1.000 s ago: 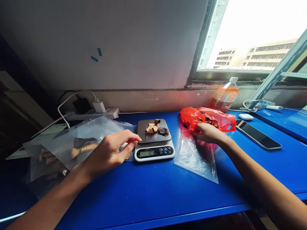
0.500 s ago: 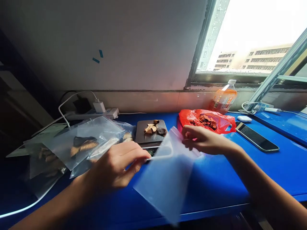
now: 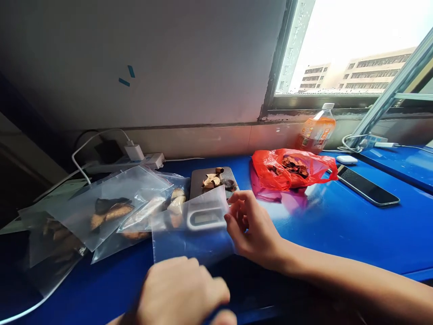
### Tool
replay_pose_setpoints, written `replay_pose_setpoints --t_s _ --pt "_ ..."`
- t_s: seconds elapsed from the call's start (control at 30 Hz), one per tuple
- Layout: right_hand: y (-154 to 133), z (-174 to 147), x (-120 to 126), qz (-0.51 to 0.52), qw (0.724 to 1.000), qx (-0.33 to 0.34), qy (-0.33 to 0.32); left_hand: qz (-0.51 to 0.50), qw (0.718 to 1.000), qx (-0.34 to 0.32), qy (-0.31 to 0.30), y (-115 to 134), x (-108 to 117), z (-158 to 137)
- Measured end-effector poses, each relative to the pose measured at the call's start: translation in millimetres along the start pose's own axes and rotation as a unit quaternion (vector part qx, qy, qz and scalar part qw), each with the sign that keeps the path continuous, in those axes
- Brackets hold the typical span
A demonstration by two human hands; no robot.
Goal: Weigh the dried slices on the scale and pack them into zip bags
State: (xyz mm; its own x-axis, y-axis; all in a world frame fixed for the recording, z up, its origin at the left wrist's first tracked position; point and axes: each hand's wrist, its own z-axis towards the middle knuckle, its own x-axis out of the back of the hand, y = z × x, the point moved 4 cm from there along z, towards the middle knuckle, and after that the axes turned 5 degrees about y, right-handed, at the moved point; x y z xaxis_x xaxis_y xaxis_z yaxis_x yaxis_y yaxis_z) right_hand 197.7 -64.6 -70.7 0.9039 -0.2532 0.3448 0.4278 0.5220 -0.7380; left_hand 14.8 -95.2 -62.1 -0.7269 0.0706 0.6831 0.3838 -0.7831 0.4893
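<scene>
A clear flat zip bag (image 3: 196, 246) stands in front of the kitchen scale, its side edge pinched by the fingertips of my right hand (image 3: 252, 225). Through the film I see the scale's pale-framed display, too blurred to read. Below the bag is my left hand (image 3: 179, 291), smeared by motion. Its thumb and index finger are apart, nothing visible between them; the other fingers are hidden. On the scale's dark plate (image 3: 198, 178) lie pale dried slices (image 3: 212, 180) and a dark wrinkled piece (image 3: 228, 184).
Filled clear bags (image 3: 111, 212) overlap at left, beside a power strip (image 3: 154, 160) and a white cable. At right are a red plastic bag (image 3: 270, 174) of dried reddish-brown pieces, an orange drink bottle (image 3: 316, 131), a phone (image 3: 368, 187) and a white earbud case (image 3: 347, 160).
The clear bag has swung left, across the scale's display. My right hand has moved left and down with it. My left hand has dropped toward the bottom edge of the view.
</scene>
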Motion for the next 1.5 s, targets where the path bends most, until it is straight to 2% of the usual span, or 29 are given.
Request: replay_pose_setpoints --t_s 0.03,0.07,0.13,0.2,0.27,0.4,0.53,0.83,0.97,1.37,1.5 --pt "0.2 -0.3 -4.5 0.030 1.000 0.006 -0.004 -0.015 1.000 -0.005 0.003 -1.0 -5.9 12.0" --pt "-0.1 -0.6 -9.2 0.060 0.998 0.011 -0.009 -0.023 0.999 0.023 0.001 -4.8 -9.7 25.1" --pt "-1.9 -0.9 -17.7 0.105 0.994 0.015 -0.025 -0.056 0.990 0.123 -0.042 -16.5 -14.2 46.8" --pt "-5.2 -1.1 -23.0 0.127 0.990 0.018 -0.054 -0.105 0.974 0.186 -0.077 -26.0 -14.1 57.0" --pt "-9.3 -1.9 -24.4 0.134 0.986 0.021 -0.094 -0.141 0.963 0.205 -0.099 -32.0 -13.3 56.7" --pt "-15.1 -4.0 -17.6 0.140 0.981 0.011 -0.135 -0.158 0.957 0.207 -0.130 -36.8 -14.9 45.9" --pt "-18.0 -6.4 -13.6 0.130 0.978 -0.011 -0.161 -0.156 0.958 0.205 -0.126 -37.1 -16.1 44.1" --pt "-13.5 -8.2 -15.8 0.144 0.981 -0.016 -0.127 -0.165 0.961 0.178 -0.132 -34.4 -15.0 48.9" --pt "-12.1 -9.1 -16.9 0.166 0.978 -0.028 -0.122 -0.172 0.957 0.192 -0.136 -36.0 -15.9 48.2" --pt "-12.0 -5.9 -17.0 0.198 0.964 -0.046 -0.171 -0.162 0.956 0.195 -0.150 -39.0 -15.5 44.8" --pt "-11.6 -6.0 -16.9 0.166 0.969 -0.048 -0.174 -0.141 0.962 0.177 -0.154 -36.9 -15.7 47.4"
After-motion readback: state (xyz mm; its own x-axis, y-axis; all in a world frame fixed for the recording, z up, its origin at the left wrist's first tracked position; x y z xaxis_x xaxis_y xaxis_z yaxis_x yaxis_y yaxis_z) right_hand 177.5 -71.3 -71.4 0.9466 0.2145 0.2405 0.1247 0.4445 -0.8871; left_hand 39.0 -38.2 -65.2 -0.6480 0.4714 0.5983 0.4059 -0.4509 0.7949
